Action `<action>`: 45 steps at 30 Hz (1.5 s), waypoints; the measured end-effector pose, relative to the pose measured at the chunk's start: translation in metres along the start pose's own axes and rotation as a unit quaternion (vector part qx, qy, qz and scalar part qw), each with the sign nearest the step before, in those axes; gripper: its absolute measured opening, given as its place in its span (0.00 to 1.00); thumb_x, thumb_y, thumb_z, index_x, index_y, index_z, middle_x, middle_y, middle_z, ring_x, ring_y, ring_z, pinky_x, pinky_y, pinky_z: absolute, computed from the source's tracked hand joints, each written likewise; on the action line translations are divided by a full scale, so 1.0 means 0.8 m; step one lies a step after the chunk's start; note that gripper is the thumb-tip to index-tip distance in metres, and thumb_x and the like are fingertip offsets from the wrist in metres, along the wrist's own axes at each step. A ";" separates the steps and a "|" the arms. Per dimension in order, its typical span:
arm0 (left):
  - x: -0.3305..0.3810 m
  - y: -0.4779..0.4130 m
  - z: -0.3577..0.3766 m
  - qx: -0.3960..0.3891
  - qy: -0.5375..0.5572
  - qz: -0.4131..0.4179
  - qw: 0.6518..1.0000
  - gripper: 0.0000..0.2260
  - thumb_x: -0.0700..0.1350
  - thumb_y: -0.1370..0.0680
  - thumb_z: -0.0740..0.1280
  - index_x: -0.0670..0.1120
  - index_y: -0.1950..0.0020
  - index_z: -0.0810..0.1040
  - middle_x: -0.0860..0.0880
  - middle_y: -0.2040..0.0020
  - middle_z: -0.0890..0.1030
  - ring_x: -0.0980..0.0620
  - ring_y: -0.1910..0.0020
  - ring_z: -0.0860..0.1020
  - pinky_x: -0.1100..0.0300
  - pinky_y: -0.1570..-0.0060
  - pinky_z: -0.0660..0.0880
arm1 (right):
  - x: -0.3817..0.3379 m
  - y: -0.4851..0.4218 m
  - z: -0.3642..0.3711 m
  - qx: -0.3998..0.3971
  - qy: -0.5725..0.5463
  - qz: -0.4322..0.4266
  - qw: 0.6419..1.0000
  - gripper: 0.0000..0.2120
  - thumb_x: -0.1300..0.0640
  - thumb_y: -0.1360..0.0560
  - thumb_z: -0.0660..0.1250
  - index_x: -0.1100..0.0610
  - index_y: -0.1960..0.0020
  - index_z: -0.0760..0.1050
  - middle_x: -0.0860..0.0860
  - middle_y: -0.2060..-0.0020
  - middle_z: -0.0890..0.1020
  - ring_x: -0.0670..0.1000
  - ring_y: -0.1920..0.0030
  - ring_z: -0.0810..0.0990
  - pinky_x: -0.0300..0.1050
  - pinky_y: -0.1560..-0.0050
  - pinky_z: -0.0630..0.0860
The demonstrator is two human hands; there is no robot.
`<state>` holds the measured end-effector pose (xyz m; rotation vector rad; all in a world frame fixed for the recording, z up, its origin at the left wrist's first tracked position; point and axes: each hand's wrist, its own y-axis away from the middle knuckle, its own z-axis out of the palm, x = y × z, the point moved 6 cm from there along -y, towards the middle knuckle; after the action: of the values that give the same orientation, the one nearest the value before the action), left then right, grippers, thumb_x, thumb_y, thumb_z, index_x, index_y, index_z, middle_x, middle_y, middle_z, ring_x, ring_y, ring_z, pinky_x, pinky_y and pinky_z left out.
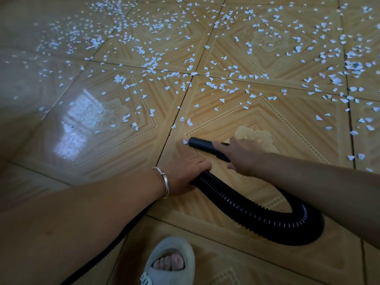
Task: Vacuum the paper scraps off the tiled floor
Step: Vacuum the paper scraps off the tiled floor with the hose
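Fingers (200,163): left hand (183,173) wraps hose (257,208), right hand (243,156) grips nozzle (200,145); mouth touches scrap (185,142) beside grout line (167,138)

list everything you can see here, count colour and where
paper scraps: many, white, strewn over the far and right tiles, one at the nozzle mouth
nozzle: one, black, on the middle tile
hose: one, black, ribbed, loops from the nozzle toward lower right
floor: tan patterned glossy tiles
slipper: one, pale, bottom centre
bracelet: one, silver, left wrist
left hand: grips the hose
right hand: holds the nozzle
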<state>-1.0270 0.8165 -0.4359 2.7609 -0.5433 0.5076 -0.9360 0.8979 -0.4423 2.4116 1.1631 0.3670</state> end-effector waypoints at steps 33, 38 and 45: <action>-0.057 -0.012 -0.040 0.051 0.013 -0.036 0.998 0.17 0.27 0.33 0.63 0.37 0.46 0.73 0.43 0.49 0.74 0.46 0.50 0.71 0.59 0.51 0.65 | 0.014 -0.058 -0.037 0.036 -0.039 0.080 0.995 0.27 0.57 0.21 0.63 0.51 0.26 0.56 0.57 0.45 0.73 0.58 0.46 0.77 0.46 0.59 0.69; -0.078 -0.014 -0.045 0.078 0.007 -0.043 0.996 0.15 0.28 0.32 0.65 0.38 0.47 0.73 0.46 0.54 0.72 0.46 0.53 0.72 0.58 0.55 0.66 | -0.008 -0.083 -0.054 0.040 -0.024 0.050 0.998 0.24 0.56 0.20 0.62 0.53 0.27 0.57 0.57 0.45 0.73 0.56 0.49 0.76 0.45 0.59 0.69; -0.081 -0.014 -0.045 0.083 -0.006 -0.013 0.996 0.17 0.27 0.36 0.67 0.39 0.50 0.74 0.43 0.54 0.75 0.43 0.56 0.74 0.52 0.59 0.73 | -0.025 -0.083 -0.052 0.021 -0.016 0.024 0.999 0.27 0.55 0.21 0.63 0.50 0.26 0.54 0.56 0.48 0.72 0.56 0.50 0.76 0.46 0.60 0.69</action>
<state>-1.0886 0.8582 -0.4312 2.9253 -0.4885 0.5553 -1.0104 0.9301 -0.4396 2.4760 1.1113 0.3204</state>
